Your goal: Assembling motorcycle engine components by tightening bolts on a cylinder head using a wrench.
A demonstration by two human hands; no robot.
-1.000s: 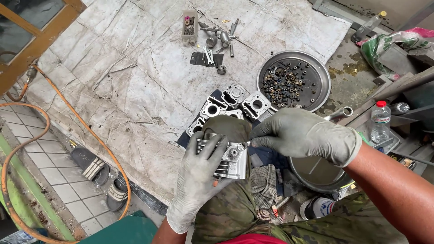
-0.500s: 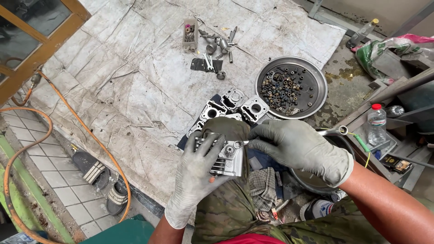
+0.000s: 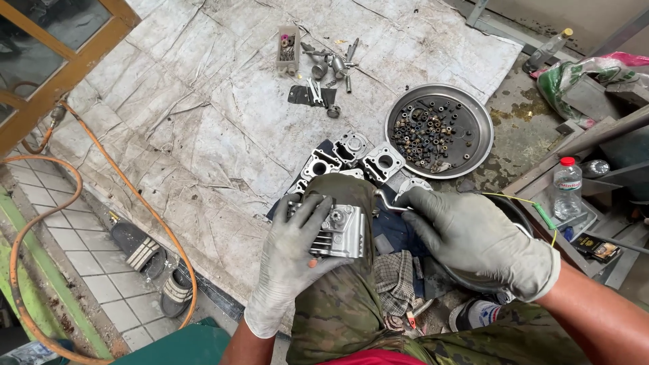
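Your left hand (image 3: 291,260) clamped on finned cylinder (image 3: 338,231), braced on knee, at tarp's (image 3: 203,122) near edge. Right hand (image 3: 473,236) closed round bent tool (image 3: 387,201) beside it. Keep cylinder steady, tool square, pressure light

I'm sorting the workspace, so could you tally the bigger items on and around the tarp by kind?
Finned metal engine parts: 5, one held by the left hand, four lying on the tarp
Round metal trays of small parts: 1
Plastic bottles: 2
Sandals: 2
Orange hoses: 1
Total: 11
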